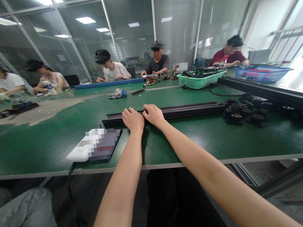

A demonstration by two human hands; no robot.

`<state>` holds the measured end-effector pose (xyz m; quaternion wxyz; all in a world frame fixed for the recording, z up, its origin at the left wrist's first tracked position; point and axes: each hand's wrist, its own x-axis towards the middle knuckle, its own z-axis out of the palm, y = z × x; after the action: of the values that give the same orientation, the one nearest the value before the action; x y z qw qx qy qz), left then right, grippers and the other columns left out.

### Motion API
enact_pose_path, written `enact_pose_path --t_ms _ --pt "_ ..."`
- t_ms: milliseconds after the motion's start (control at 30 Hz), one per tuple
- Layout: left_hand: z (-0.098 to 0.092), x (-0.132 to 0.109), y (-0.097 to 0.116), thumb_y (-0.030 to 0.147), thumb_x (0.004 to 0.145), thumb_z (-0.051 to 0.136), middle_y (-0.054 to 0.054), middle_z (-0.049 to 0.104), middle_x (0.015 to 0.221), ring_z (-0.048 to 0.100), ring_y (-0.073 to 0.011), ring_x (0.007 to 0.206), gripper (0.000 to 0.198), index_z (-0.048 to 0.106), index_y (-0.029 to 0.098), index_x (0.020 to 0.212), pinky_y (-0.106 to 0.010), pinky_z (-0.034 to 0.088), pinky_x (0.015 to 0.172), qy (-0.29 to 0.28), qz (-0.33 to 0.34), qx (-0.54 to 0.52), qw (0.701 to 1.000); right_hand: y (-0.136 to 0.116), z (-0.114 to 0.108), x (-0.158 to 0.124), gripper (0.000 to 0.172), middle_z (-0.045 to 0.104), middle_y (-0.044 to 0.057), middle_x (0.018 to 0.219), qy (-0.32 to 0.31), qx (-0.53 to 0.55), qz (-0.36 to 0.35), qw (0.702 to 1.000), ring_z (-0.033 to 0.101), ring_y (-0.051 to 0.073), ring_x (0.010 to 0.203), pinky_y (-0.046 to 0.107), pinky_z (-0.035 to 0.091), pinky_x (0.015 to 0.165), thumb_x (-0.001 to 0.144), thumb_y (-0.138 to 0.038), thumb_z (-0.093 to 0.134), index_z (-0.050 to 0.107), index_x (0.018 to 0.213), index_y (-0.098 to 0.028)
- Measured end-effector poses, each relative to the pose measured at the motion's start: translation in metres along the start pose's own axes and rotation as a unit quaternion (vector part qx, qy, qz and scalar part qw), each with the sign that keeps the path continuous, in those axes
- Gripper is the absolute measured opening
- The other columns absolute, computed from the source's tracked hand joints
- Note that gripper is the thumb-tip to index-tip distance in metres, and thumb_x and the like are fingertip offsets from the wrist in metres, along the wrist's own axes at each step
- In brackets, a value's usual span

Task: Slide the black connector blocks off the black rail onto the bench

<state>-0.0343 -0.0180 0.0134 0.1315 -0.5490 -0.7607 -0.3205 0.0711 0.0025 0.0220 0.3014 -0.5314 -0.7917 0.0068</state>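
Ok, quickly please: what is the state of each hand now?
Left hand: closed, holding the black extrusion rail.
Right hand: closed, holding the same rail.

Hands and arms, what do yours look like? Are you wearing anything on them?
The left hand and right hand are bare, with no gloves, rings or watch that I can see. The left forearm and right forearm show no sleeves, cables or markings.
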Motion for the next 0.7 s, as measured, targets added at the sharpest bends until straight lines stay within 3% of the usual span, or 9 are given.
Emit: enact_pose_path --t_ms 700 --pt "0.0009 0.0 0.0004 0.018 0.103 0.042 -0.027 0.061 0.147 0.056 -0.0377 0.138 0.037 0.063 0.005 0.131 -0.046 0.047 0.114 0.005 0.0 0.007 1.0 0.0022 -0.0031 -0.0007 0.03 0.072 0.01 0.128 -0.007 -0.03 0.01 0.999 0.063 0.023 0.12 0.03 0.052 0.092 0.112 -0.024 0.042 0.069 0.125 -0.024"
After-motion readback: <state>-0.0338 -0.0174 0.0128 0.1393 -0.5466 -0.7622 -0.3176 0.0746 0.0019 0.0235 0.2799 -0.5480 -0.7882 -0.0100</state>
